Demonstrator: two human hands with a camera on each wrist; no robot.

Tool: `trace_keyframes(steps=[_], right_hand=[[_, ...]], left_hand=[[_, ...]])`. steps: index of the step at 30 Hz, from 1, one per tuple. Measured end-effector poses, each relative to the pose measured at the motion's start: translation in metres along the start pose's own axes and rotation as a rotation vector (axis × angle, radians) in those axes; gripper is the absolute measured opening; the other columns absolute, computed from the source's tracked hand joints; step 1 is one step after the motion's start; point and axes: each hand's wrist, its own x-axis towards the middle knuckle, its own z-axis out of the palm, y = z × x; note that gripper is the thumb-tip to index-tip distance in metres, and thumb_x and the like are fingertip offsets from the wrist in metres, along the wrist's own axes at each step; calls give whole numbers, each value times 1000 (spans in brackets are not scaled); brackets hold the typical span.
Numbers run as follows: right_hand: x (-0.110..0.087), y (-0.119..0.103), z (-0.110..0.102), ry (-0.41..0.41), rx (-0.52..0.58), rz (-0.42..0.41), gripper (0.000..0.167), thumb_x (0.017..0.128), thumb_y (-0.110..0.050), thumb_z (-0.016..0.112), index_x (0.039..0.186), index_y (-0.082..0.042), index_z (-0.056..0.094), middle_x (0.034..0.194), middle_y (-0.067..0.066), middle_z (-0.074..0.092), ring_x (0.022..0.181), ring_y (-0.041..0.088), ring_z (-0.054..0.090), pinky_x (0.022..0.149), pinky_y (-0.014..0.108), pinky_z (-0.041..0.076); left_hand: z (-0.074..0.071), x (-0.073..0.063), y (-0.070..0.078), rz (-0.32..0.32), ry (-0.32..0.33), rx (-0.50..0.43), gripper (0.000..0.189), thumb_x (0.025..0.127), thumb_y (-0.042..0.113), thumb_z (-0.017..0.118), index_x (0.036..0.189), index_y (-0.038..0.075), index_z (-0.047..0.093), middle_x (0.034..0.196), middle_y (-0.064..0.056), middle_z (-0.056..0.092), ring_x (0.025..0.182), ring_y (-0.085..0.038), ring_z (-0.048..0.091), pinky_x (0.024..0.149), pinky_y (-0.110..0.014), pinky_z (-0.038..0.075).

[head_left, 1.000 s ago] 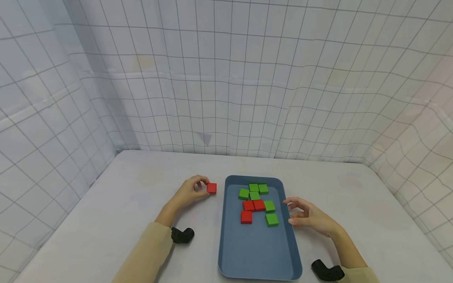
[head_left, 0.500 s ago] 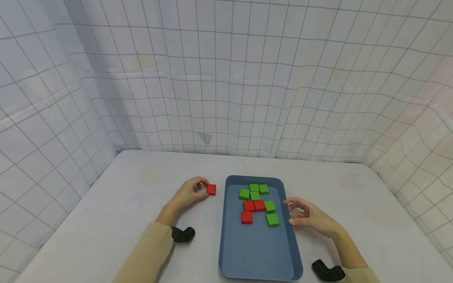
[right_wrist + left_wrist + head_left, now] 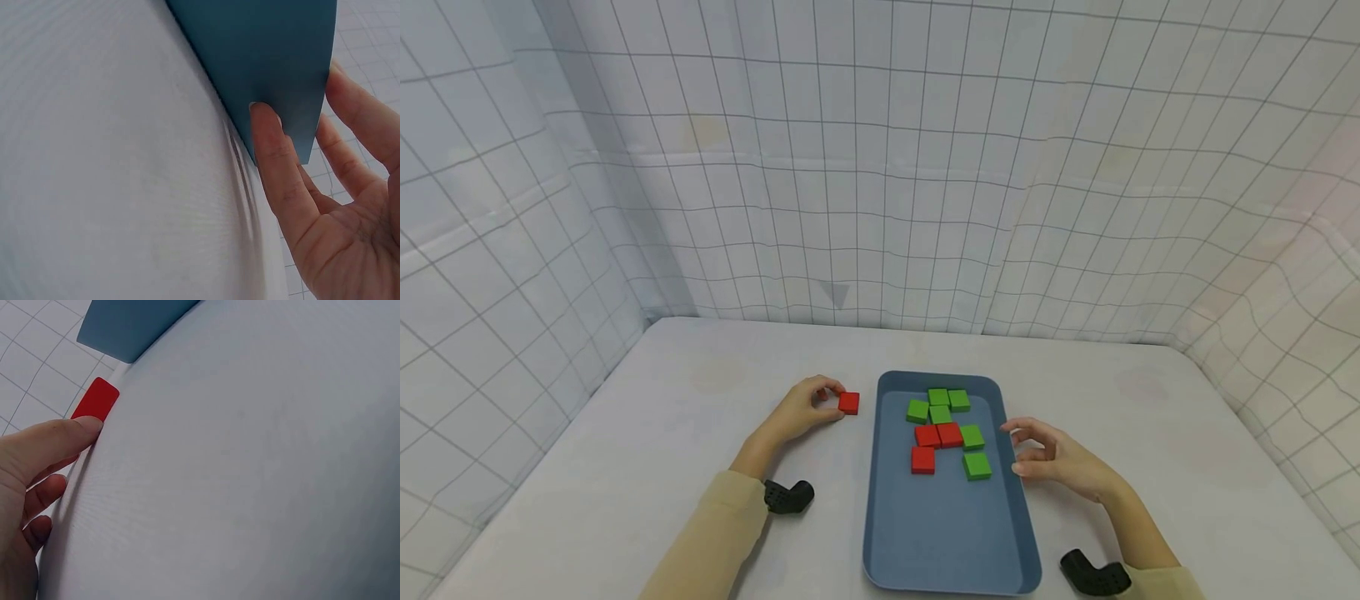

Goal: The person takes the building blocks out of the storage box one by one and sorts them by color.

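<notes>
- Hardly anything had moved since the earlier head frames: the red block (image 3: 848, 403), lower middle of the frame, sat slightly lower than a second before, while the tray (image 3: 951, 533) to its right and the right hand (image 3: 1060, 458) stayed essentially put.
- At lower left of centre, the left hand (image 3: 797, 410) pinched that block by its left end between thumb and fingertips. Whether the block touched the table (image 3: 760, 350) or hung just above it, I could not tell.
- A light, even pinch seemed best, with the block kept level and its free end clear of the tray's left wall.
- Toward the lower right, the right hand held nothing, its fingers loosely spread and curved; resting them gently there looked safer than pushing.
- Only the head view showed six green blocks (image 3: 977, 467) and three other red blocks (image 3: 922, 460), mostly in the tray's upper half.
- At upper left, the left wrist view revealed the thumb against the block.
- At upper right, the right wrist view showed one digit across the tray's outer wall, contact uncertain.
</notes>
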Motion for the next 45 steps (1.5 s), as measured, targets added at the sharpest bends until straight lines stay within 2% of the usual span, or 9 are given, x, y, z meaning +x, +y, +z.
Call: trace_keyframes(steps=[4,10,12,17,24,31,33,41,45], right_hand=[[0,1,-1,4,-3,8,58,86,-10,62,135,-3,34,124,25,36,102,22,53,80,32,50],[1,1,-1,-8,13,-9,57,86,-8,61,135,0,33,123,27,35,100,22,54,80,32,50],[1,1,0,-8,15,-9,57,86,-8,62,135,0,33,123,27,35,100,21,54,80,31,50],[1,0,0,-6,18,-6,57,86,-8,62,135,0,33,124,27,35,100,21,54,80,31,50],[1,0,0,-5,12,-13,57,86,-8,62,135,0,33,123,27,36,98,20,55,80,31,50],[1,0,0,-9,14,-16,58,86,-7,61,135,0,33,123,27,36,98,21,55,80,31,50],[1,-1,0,-9,9,-16,58,86,-8,61,135,0,33,123,27,36,98,20,55,80,31,50],[0,-1,0,-8,8,-10,58,86,-8,62,135,0,33,123,27,36,98,22,55,80,31,50],[0,-1,0,-8,11,-8,58,86,-8,62,135,0,33,124,27,35,99,23,55,80,32,50]], left_hand=[[0,0,0,-18,-1,-18,30,76,8,73,103,3,62,96,-7,60,88,-22,49,80,-38,40],[0,-1,2,-62,5,-62,43,76,15,74,114,3,59,107,-9,59,94,-23,49,83,-39,41],[0,-1,5,-38,24,-76,45,76,16,74,115,3,58,109,-10,59,95,-24,50,83,-40,41],[3,0,20,94,63,-109,39,78,12,72,112,0,58,107,-14,60,92,-27,52,80,-38,42],[17,-2,48,179,-12,-193,38,79,9,71,113,-1,57,106,-18,58,95,-31,54,81,-44,45],[32,-6,68,397,-54,-131,36,77,6,71,109,-2,57,102,-18,58,91,-32,53,75,-39,45],[35,-6,71,430,-72,-120,36,77,6,71,108,-2,57,101,-17,59,90,-31,53,77,-39,45],[47,-7,81,406,-176,-9,37,77,10,71,110,-1,57,104,-13,60,93,-27,55,82,-37,47],[50,-7,87,395,-195,123,38,77,17,72,110,4,59,103,-6,62,93,-21,56,84,-35,44]])
